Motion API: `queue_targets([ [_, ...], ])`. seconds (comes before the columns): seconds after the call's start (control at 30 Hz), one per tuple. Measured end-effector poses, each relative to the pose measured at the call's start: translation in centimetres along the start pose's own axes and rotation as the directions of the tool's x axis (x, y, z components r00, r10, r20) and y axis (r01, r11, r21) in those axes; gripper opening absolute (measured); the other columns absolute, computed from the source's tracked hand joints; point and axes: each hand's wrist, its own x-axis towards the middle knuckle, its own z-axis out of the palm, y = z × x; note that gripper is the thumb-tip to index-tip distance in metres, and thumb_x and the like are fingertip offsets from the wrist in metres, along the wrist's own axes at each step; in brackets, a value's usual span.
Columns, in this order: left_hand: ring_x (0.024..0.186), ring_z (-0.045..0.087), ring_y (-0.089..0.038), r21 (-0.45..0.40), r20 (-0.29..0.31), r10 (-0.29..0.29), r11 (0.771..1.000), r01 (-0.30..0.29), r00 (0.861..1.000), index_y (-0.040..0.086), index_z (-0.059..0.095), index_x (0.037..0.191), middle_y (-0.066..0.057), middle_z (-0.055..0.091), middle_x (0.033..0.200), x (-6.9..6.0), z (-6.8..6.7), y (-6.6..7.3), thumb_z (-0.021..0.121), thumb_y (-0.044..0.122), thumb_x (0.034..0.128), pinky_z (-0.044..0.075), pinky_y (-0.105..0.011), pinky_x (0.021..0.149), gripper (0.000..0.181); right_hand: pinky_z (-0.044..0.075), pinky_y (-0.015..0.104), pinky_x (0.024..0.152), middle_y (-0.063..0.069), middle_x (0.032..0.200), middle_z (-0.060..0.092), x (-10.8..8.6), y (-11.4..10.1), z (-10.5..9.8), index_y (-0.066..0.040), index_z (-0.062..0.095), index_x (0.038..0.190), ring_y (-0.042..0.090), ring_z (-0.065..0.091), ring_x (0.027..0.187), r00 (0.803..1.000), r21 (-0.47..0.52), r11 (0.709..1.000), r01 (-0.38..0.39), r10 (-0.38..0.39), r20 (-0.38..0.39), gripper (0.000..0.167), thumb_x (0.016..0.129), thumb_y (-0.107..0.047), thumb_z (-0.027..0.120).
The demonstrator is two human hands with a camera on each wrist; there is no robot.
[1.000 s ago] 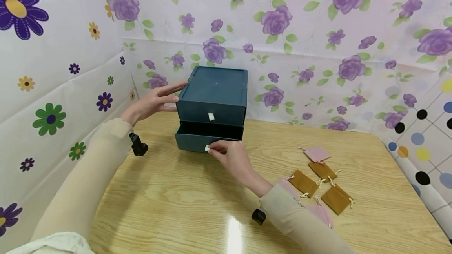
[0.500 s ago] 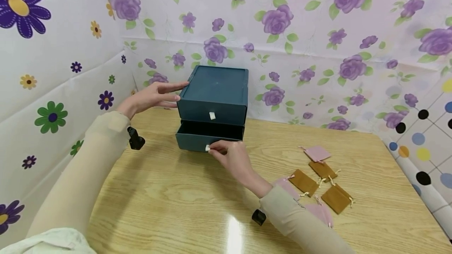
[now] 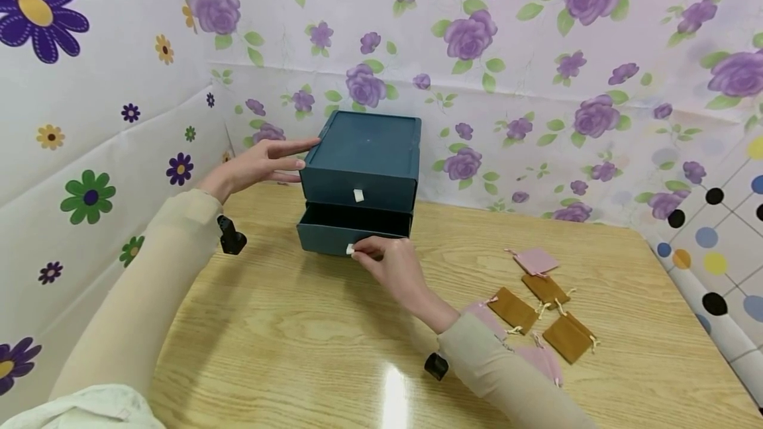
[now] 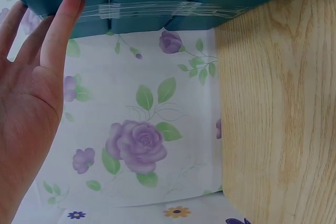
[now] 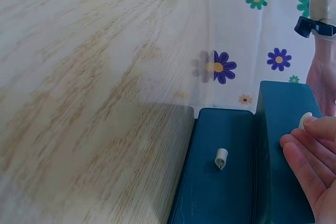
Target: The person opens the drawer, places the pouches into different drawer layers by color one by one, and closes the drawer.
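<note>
A dark blue drawer cabinet (image 3: 369,141) stands on the table against the back wall. Its middle drawer (image 3: 324,237) is pulled partway out, and the visible inside looks dark. My right hand (image 3: 401,269) pinches the white pull tab (image 5: 306,119) on that drawer between thumb and finger. Fairly straight, the fingers of my left hand (image 3: 253,165) rest against the cabinet's left side, near its top edge. The top drawer (image 3: 334,184) is closed. In the right wrist view, the bottom drawer (image 5: 215,192) also sits closed beneath the pulled-out one. Clear tape (image 4: 152,10) runs along the cabinet's side.
Several drawstring pouches lie at the table's right, among them a brown pouch (image 3: 570,337) and a pink pouch (image 3: 535,261). My right sleeve partly covers some pink ones. Floral cloth (image 3: 536,85) hangs behind the wooden table (image 3: 286,349).
My left hand has shifted slightly upward along the cabinet's side. The drawer and my right hand look the same as before.
</note>
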Motion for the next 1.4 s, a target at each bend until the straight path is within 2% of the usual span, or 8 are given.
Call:
queue_targets([
  [0.2,0.151,0.028,-0.03,0.01,0.006,-0.013,1.0,0.013,1.0,0.028,0.032,0.156,0.002,0.015,0.168,0.0,-0.1,-0.2,0.053,0.021,0.1031,0.042,-0.049,0.113,0.058,0.058,0.016,0.068,0.001,0.09,0.079,0.0,0.1,0.1,-0.014,0.079,0.095,0.009,0.074,0.076,1.0,-0.006,1.0,0.012,-0.012,-0.006,0.009,0.089,-0.018,0.074],
  [0.43,0.135,0.052,-0.03,0.078,-0.023,-0.067,0.995,0.069,0.997,0.037,0.033,0.154,0.005,0.018,0.167,-0.2,-0.3,-0.1,0.062,0.024,0.0987,0.044,-0.052,0.112,0.064,0.057,0.015,0.066,0.0,0.091,0.079,0.1,0.1,0.2,-0.016,0.079,0.097,0.008,0.074,0.075,1.0,-0.027,1.0,0.015,-0.015,0.002,0.01,0.09,-0.02,0.073],
  [0.6,0.131,0.057,-0.025,0.117,-0.043,-0.071,0.99,0.075,0.997,0.039,0.035,0.153,0.006,0.022,0.166,-0.1,-0.4,-0.1,0.065,0.026,0.097,0.051,-0.047,0.106,0.065,0.057,0.016,0.066,0.0,0.09,0.079,0.1,0.0,0.1,-0.015,0.079,0.095,0.008,0.074,0.074,1.0,-0.041,0.999,0.026,-0.027,-0.011,0.008,0.089,-0.019,0.074],
  [0.9,0.132,0.057,-0.028,0.123,-0.046,-0.06,0.99,0.066,0.997,0.039,0.034,0.153,0.004,0.02,0.167,0.0,-0.3,-0.2,0.065,0.028,0.0967,0.053,-0.043,0.104,0.065,0.057,0.015,0.065,0.0,0.09,0.079,0.0,0.0,0.0,-0.016,0.079,0.094,0.008,0.073,0.073,0.999,-0.054,0.998,0.033,-0.033,-0.006,0.008,0.089,-0.02,0.074],
  [1.17,0.133,0.056,-0.028,0.123,-0.042,-0.081,0.989,0.086,0.996,0.043,0.035,0.152,0.006,0.02,0.166,0.0,-0.2,-0.2,0.066,0.03,0.0959,0.049,-0.048,0.108,0.065,0.056,0.014,0.065,-0.001,0.09,0.079,-0.2,-0.2,-0.1,-0.016,0.079,0.095,0.007,0.073,0.073,0.999,-0.081,0.996,0.045,-0.045,0.0,0.009,0.089,-0.021,0.074],
  [1.27,0.138,0.05,-0.026,0.124,-0.043,-0.081,0.989,0.086,0.996,0.044,0.035,0.151,0.008,0.02,0.166,0.0,-0.2,-0.1,0.066,0.03,0.0957,0.047,-0.049,0.11,0.065,0.056,0.014,0.065,-0.002,0.09,0.079,-0.4,-0.5,-0.2,-0.017,0.079,0.095,0.006,0.072,0.072,0.997,-0.126,0.989,0.071,-0.071,0.006,0.009,0.089,-0.022,0.074],
  [1.4,0.149,0.035,-0.026,0.135,-0.041,-0.069,0.988,0.074,0.997,0.042,0.034,0.152,0.006,0.019,0.167,-0.1,-0.1,-0.1,0.066,0.031,0.096,0.043,-0.054,0.112,0.066,0.056,0.015,0.064,-0.003,0.09,0.078,-0.6,-0.9,-0.3,-0.019,0.079,0.094,0.005,0.072,0.073,0.993,-0.198,0.973,0.119,-0.117,0.022,0.008,0.089,-0.023,0.074],
])
